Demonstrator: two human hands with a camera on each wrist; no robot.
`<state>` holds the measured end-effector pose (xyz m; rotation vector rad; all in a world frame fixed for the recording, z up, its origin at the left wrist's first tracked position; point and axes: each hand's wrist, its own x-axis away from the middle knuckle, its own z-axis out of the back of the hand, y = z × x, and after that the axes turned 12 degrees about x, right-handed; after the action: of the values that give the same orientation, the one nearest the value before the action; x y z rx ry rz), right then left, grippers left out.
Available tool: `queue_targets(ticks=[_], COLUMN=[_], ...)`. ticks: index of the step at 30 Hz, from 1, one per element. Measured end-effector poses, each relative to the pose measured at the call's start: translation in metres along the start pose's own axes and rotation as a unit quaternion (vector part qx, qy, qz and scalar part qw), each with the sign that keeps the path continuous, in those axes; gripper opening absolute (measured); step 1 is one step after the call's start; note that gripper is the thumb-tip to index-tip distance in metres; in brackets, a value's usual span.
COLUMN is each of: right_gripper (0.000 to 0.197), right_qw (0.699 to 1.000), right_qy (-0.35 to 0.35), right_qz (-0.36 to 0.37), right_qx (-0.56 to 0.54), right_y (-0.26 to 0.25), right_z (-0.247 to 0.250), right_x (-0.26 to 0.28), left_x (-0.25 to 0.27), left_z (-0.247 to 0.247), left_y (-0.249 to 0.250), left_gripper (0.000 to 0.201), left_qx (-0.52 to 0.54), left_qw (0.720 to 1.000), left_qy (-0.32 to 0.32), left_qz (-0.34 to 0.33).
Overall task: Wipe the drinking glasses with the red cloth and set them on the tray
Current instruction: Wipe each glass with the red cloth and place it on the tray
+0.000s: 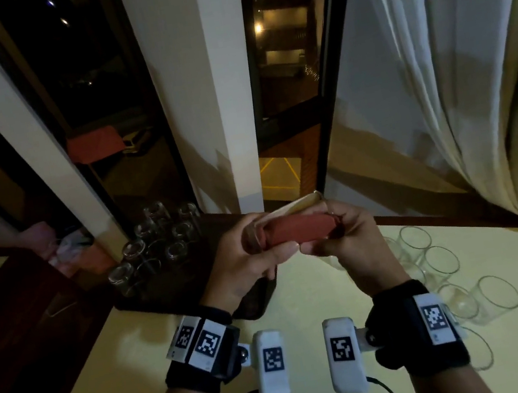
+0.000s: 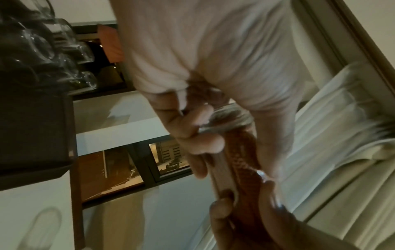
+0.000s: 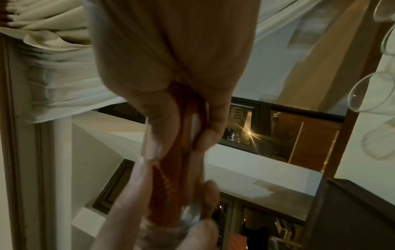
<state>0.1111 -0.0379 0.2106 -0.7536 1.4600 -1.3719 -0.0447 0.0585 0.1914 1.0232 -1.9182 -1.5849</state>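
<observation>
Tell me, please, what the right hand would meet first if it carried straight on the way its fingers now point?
Most likely the left hand: the right hand points leftward along the glass stuffed with the red cloth, which both hands hold between them. Depth is hard to judge.

Dark windows (image 1: pixel 110 94) are showing night lights outside between cream pillars (image 1: pixel 198 86), a white curtain (image 1: pixel 455 67) is hanging at right, and a pale yellow tabletop (image 1: pixel 302 302) is catching dim warm light

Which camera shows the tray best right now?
Head view: the dark tray shows with its wiped glasses. The left wrist view catches one blurred corner; the right wrist view shows only a dark edge, unclear.
</observation>
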Motion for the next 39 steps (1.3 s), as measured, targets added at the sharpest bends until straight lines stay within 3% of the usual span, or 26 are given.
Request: queue_targets(ticks=[5,9,12,17,20,24,26,28,30,33,37,39], right_gripper=[0.032,0.037,0.041,0.044,0.046,0.038,0.047,0.047,0.033,0.045,0.044,0.034], right_qw=[0.995,0.997,0.999,0.992,0.996,0.999,0.999,0.998,0.992,0.978,0.969,0.966], right_qy=[-0.042,-0.028,-0.019,-0.068,-0.043,0.003,0.005,-0.023,-0.074,-0.118,-0.094,-0.063], right_qz=[-0.091,-0.063,-0.041,-0.099,-0.082,-0.043,-0.043,-0.063,-0.100,-0.167,-0.227,-0.249], right_qx=[-0.007,0.022,0.030,-0.038,-0.019,0.017,0.023,0.011,-0.023,-0.036,-0.022,-0.005], right_y=[-0.002,0.001,0.005,0.005,0.007,0.010,0.012,0.015,0.016,0.027,0.047,0.057], right_z=[-0.003,-0.015,-0.026,-0.038,-0.051,-0.067,-0.074,-0.082,-0.087,-0.089,-0.091,-0.096], right_x=[-0.008,-0.014,-0.016,-0.021,-0.024,-0.028,-0.030,-0.031,-0.031,-0.031,-0.026,-0.025], left_x=[0.002,0.004,0.005,0.011,0.014,0.016,0.016,0.017,0.020,0.026,0.030,0.031], left_z=[0.020,0.023,0.027,0.050,0.059,0.066,0.072,0.080,0.092,0.110,0.125,0.139], left_y=[0.002,-0.002,0.001,0.009,0.007,0.014,0.017,0.017,0.017,0.016,0.003,-0.006], left_gripper=[0.069,0.078,0.068,0.069,0.073,0.059,0.059,0.065,0.065,0.062,0.065,0.065], left_qx=[-0.124,-0.062,-0.011,-0.130,-0.153,-0.015,0.002,-0.028,-0.070,-0.176,-0.230,-0.246], left_qw=[0.991,0.998,0.999,0.990,0.984,0.999,0.997,0.996,0.995,0.984,0.972,0.968], left_qy=[-0.019,-0.024,-0.001,0.016,0.032,0.020,0.040,0.066,0.062,0.024,-0.011,-0.013], left_qz=[-0.048,0.012,0.033,-0.052,-0.079,0.036,0.062,0.053,0.025,0.024,0.038,0.046])
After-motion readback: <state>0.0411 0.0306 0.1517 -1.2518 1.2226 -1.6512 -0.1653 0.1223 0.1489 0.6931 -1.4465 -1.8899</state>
